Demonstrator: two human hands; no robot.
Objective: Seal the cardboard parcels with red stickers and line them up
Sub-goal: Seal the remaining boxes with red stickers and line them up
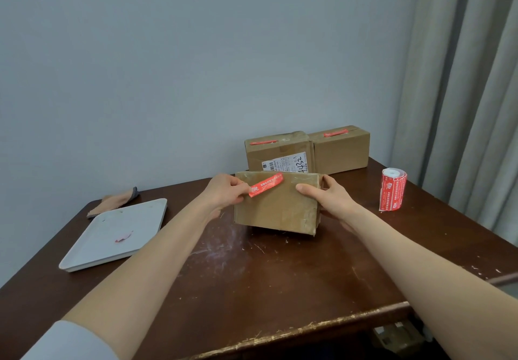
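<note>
our left hand pinches the red sticker at the top edge of the parcel | right hand clamps its right side | parcel tipped up on the table (two stickered parcels sit behind)

Three parcels, three red stickers, one sticker roll, one tray, one cloth.
</note>
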